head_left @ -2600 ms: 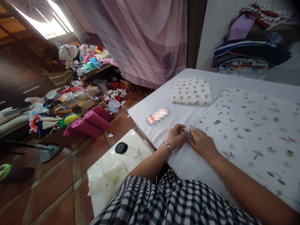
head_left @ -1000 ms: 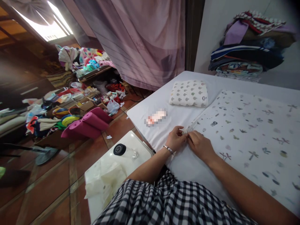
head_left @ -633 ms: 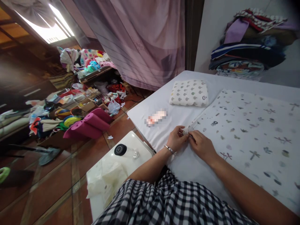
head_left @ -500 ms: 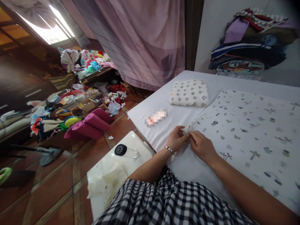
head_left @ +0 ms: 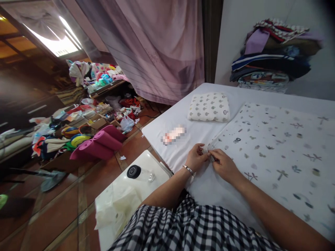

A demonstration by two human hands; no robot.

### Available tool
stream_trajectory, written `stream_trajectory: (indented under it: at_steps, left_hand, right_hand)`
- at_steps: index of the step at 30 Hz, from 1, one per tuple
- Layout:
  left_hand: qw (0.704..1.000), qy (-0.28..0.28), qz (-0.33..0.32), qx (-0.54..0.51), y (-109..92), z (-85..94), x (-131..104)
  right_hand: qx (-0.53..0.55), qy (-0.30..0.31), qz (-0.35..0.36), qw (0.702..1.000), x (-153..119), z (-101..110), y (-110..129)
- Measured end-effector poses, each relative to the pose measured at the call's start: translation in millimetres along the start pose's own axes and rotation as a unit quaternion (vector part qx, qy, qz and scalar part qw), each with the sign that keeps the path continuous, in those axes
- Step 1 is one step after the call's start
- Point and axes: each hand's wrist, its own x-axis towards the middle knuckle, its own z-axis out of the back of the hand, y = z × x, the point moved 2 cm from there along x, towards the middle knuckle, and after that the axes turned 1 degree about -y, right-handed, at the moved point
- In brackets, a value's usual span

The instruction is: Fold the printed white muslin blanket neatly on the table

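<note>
A white cloth with plant prints [head_left: 269, 150] lies spread over the right part of the white-covered bed. Near its left corner, my left hand [head_left: 196, 157], with a bracelet at the wrist, pinches the gathered edge of the cloth. Just to the right, my right hand [head_left: 223, 165] is closed on the same bunched edge, its fingertips close to those of my left hand. Beyond my hands rests a folded cloth with grey prints [head_left: 208, 107]. A small blurred-out item [head_left: 173, 135] lies on the bed to the left of them.
Left of the bed, a white table [head_left: 146, 164] bears a clear bottle with a black lid [head_left: 133, 171] and a pale plastic bag [head_left: 117, 209]. Pink rolled mats [head_left: 98, 143] and clutter lie on the tiled floor. Folded clothes [head_left: 272, 57] are stacked at the back right.
The view has shifted slightly. Both hands stay at the cloth's corner, with the gathered edge bunched a little differently between their fingers.
</note>
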Motion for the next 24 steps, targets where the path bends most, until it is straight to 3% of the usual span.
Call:
stream_trajectory:
  at_steps: [9, 14, 20, 24]
  left_hand:
    - [0.998, -0.019, 0.057, 0.020, -1.5, -1.0, 9.1]
    - [0.985, -0.036, 0.034, 0.165, -5.2, 4.6, 12.7]
    - [0.921, -0.050, -0.057, 0.381, -24.9, 8.0, 4.7]
    - [0.888, -0.029, -0.044, 0.457, -29.0, 7.0, 1.1]
  right_hand:
    - [-0.083, 0.033, 0.003, 0.996, -3.2, -3.0, 16.9]
    - [-0.123, 0.053, 0.026, 0.991, -15.8, 11.2, 28.0]
    - [-0.215, 0.025, 0.037, 0.976, -78.1, 50.0, 3.2]
    - [-0.255, -0.003, 0.028, 0.967, -125.2, 73.7, -22.7]
